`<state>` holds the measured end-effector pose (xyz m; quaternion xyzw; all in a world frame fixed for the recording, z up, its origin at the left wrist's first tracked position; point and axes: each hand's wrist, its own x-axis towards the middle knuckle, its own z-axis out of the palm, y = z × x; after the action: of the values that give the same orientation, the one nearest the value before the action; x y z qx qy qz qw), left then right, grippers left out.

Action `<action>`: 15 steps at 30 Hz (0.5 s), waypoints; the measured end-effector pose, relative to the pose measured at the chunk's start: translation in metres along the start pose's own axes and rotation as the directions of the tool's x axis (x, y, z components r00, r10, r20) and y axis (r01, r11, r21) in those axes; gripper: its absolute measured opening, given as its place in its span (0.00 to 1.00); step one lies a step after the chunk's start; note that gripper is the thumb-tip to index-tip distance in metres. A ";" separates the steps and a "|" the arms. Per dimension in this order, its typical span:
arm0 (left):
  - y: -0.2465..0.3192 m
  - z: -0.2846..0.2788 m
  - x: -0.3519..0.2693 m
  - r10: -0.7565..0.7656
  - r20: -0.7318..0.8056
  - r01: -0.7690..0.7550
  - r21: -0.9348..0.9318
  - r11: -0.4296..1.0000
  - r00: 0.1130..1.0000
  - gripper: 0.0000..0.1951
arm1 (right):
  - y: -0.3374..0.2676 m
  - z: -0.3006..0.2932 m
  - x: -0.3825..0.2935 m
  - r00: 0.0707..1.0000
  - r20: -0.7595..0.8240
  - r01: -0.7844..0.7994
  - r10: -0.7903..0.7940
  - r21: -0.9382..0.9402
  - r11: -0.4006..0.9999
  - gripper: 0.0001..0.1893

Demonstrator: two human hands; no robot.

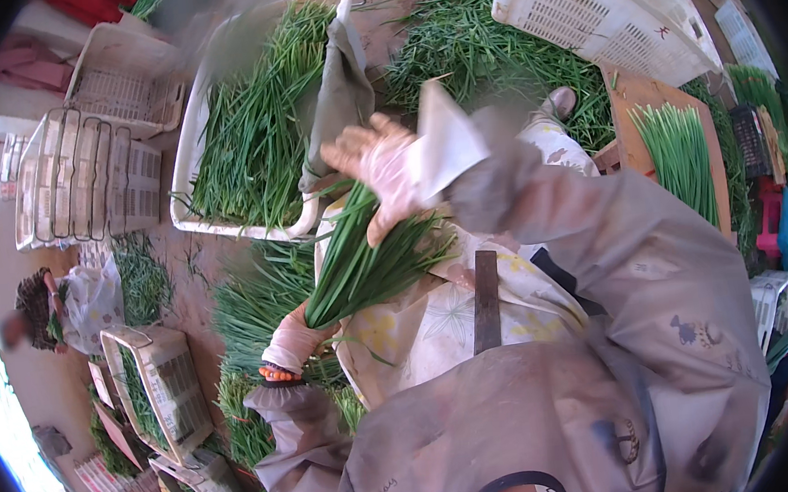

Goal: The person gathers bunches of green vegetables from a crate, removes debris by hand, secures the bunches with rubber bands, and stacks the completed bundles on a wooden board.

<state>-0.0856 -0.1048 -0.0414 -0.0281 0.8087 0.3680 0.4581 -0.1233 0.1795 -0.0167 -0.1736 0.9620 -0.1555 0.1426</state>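
My left hand (pixel 297 340), in a pale thin covering with an orange bead bracelet at the wrist, grips a bunch of long flat green leaves (pixel 351 278), which look like garlic chives. The bunch fans out over my lap, across a floral-patterned plastic apron (pixel 436 326). Above its spread end is my right hand (pixel 381 166), fingers apart, slightly blurred, holding nothing. Its thumb overlaps the leaves in view; whether it touches them I cannot tell. White material wraps the right wrist. A flat dark brown strip (pixel 486 301) lies on the apron.
Ahead stands a white crate (pixel 180 173) of loose chives, a grey cloth (pixel 344 81) over its side. Chive piles (pixel 264 292) lie at my left and ahead. On the right, a board (pixel 640 91) bears aligned chives (pixel 677 151). Another person (pixel 41 308) is at far left.
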 end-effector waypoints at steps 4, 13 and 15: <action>0.007 -0.003 -0.006 0.061 0.034 -0.063 0.061 0.996 0.998 0.27 | -0.005 0.000 0.013 0.937 0.342 -0.120 0.067 0.137 0.983 0.47; -0.012 -0.004 0.007 0.024 0.081 -0.023 -0.005 1.000 0.996 0.24 | 0.031 0.041 0.017 0.961 0.206 -0.063 -0.184 0.813 0.579 0.21; 0.000 -0.002 0.005 -0.039 0.037 0.033 0.140 0.990 0.999 0.21 | 0.031 0.049 0.021 0.997 0.065 -0.018 -0.051 0.775 0.631 0.19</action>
<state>-0.0895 -0.1047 -0.0446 -0.0034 0.8225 0.3030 0.4814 -0.1354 0.1871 -0.0772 -0.1103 0.7938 -0.5476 0.2404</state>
